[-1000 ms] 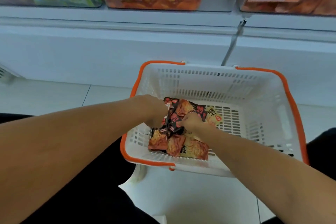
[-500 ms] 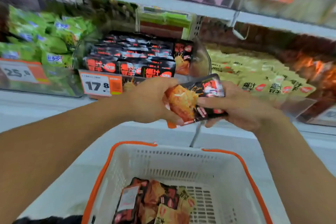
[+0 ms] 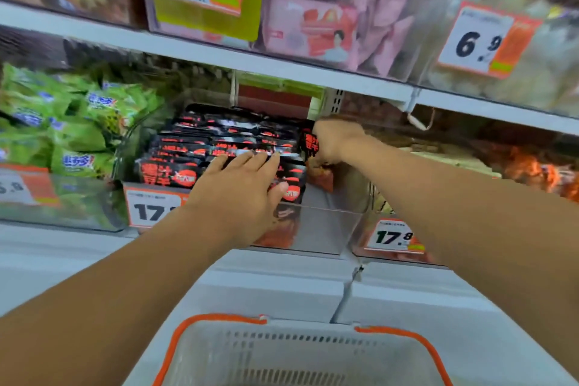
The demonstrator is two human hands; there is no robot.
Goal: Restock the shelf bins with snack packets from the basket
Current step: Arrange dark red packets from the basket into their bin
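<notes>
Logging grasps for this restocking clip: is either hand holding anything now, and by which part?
The right hand grips a black snack packet by its upper end; the left hand lies flat on the stacked packets.

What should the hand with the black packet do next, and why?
Probably slide it down into the gap at the right end of the row and let go. The right hand grips a black packet just above that end of the clear bin, while the left hand lies flat on the stacked black packets, seemingly holding them aside.
</notes>
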